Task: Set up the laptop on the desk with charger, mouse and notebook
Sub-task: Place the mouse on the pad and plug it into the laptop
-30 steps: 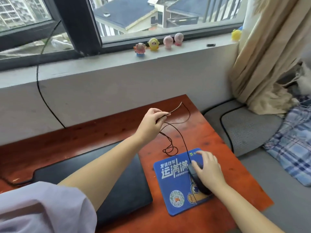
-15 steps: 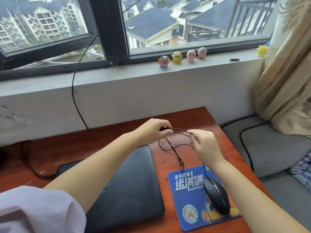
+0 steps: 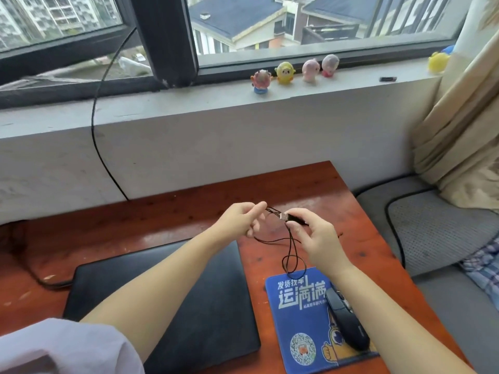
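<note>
Right hand (image 3: 316, 238) now grips the USB plug (image 3: 293, 217) (metal tip exposed); left hand (image 3: 241, 221) pinches the cable (image 3: 290, 249).

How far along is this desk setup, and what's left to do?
Partly done. The closed laptop lies on the desk with a cable at its left edge, and the mouse sits on the blue pad. The right hand holds the mouse's USB plug; the left hand holds its cord. Left: plugging in, opening the laptop, adding a notebook, none visible.

Soft daylight enters through the dark-framed glass window (image 3: 243, 31); shadows weak; wide-angle bending at edges; overall slightly soft focus.
</note>
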`<act>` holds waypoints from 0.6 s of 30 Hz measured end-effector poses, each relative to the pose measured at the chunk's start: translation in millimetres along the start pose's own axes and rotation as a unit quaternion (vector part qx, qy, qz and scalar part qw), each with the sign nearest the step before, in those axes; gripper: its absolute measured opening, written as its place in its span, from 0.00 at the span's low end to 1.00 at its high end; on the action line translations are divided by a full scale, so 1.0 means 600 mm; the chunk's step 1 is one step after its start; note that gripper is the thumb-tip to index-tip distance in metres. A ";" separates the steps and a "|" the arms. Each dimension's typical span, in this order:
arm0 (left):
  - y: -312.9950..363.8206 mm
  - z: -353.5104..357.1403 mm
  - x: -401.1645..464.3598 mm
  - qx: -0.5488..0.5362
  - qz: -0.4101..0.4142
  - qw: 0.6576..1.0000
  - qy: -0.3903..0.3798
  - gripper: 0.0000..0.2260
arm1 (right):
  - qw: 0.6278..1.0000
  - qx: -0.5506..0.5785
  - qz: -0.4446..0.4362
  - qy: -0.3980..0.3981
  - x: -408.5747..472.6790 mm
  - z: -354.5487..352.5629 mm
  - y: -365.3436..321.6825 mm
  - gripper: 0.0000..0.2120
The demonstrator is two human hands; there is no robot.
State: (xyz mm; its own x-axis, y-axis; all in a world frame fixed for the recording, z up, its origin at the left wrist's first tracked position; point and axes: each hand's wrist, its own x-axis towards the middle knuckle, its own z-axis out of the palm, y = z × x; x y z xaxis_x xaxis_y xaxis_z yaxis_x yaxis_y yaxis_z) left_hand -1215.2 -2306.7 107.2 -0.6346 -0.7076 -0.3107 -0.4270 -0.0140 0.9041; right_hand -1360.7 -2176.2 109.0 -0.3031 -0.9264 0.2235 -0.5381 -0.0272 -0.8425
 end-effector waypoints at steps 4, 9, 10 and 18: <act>-0.083 -0.037 0.040 0.150 -0.073 0.979 0.115 0.16 | 0.990 0.138 0.010 0.000 0.010 -0.010 0.000 0.12; -0.161 -0.034 0.072 0.353 -0.117 0.922 0.110 0.14 | 0.983 0.185 -0.001 -0.005 0.026 -0.006 0.003 0.13; -0.169 -0.029 0.076 0.380 -0.124 0.912 0.090 0.14 | 0.983 0.186 -0.004 -0.006 0.029 -0.005 0.006 0.13; -0.170 -0.025 0.105 0.465 -0.150 0.872 0.021 0.16 | 0.988 0.000 0.092 -0.124 0.039 0.029 0.072 0.08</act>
State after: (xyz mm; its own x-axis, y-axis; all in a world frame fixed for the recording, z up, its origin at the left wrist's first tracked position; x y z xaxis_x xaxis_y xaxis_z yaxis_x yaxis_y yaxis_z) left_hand -1201.9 -2360.4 -0.2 -0.3878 -0.7965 -0.4639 -0.9204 0.3618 0.1482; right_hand -1377.2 -2205.7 69.1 -0.1938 -0.9792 -0.0594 -0.4925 0.1495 -0.8574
